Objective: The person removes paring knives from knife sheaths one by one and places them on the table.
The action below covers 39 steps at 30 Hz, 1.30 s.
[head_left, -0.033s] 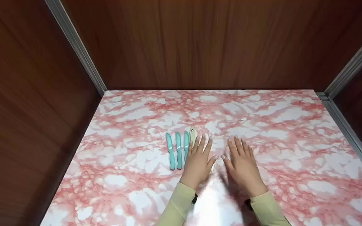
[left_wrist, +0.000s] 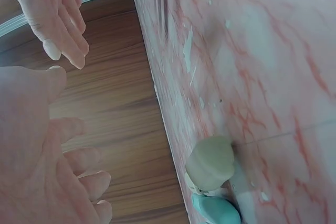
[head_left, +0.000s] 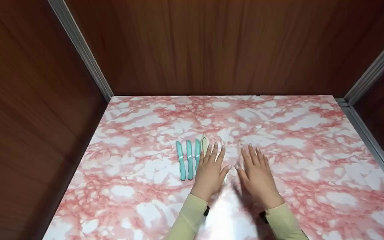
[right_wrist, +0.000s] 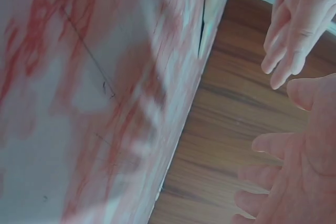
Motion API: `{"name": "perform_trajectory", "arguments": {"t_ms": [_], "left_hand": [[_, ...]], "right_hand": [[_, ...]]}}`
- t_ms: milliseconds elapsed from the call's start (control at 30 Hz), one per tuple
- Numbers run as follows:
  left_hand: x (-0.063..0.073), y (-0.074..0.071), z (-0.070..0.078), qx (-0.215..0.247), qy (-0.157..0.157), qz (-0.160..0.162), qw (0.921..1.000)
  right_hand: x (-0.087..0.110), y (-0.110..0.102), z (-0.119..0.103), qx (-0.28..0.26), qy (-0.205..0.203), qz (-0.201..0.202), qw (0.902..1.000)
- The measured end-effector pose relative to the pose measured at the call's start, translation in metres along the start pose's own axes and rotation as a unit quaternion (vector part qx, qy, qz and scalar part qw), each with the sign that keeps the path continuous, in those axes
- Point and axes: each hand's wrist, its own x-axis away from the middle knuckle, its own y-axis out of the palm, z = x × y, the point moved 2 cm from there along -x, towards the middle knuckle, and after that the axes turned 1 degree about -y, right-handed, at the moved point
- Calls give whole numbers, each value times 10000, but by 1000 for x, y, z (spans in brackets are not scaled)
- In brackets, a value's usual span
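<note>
Three teal knives lie side by side on the table: the left knife (head_left: 182, 168), the middle knife (head_left: 190, 165) and the right knife (head_left: 197, 147), whose lower part my left hand hides. Beside them is a pale cream tool (head_left: 204, 143) with a dark curved line at its rounded tip; my hand covers most of it in the head view. Its thick cream end shows in the left wrist view. My left hand (head_left: 210, 175) hovers over that tool with fingers spread, holding nothing. To its right, my right hand (head_left: 257, 175) is likewise above the table, fingers extended, holding nothing.
The table (head_left: 138, 140) has a red and white marbled top. Brown wood-grain panels (head_left: 205, 46) stand behind it and on both sides, with metal strips (head_left: 82, 48) along their corners. Bright glare falls on the tabletop between the forearms.
</note>
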Motion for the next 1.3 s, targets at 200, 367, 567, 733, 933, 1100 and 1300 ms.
{"name": "perform_trajectory", "arguments": {"t_ms": [200, 367, 567, 733, 933, 1100, 1300], "left_hand": [[1, -3, 0, -3, 9, -25, 10000], [3, -4, -1, -55, 81, 126, 9999], [6, -1, 0, -120, 103, 20, 9999], [4, 0, 2, -91, 143, 88, 9998], [3, -1, 3, -114, 137, 65, 9998], [4, -2, 3, -107, 130, 5, 9999], [4, 1, 3, -82, 140, 93, 9998]], "right_hand": [[0, -1, -2, 25, 2, -61, 10000], [-1, -2, -4, 11, -13, 20, 10000], [2, -1, -5, 16, 3, -50, 10000], [1, -3, -5, 16, -24, 89, 10000], [0, -3, -5, 33, -62, 82, 9999], [1, -2, -5, 43, -48, 16, 10000], [1, -1, -5, -16, -4, 4, 10000]]}}
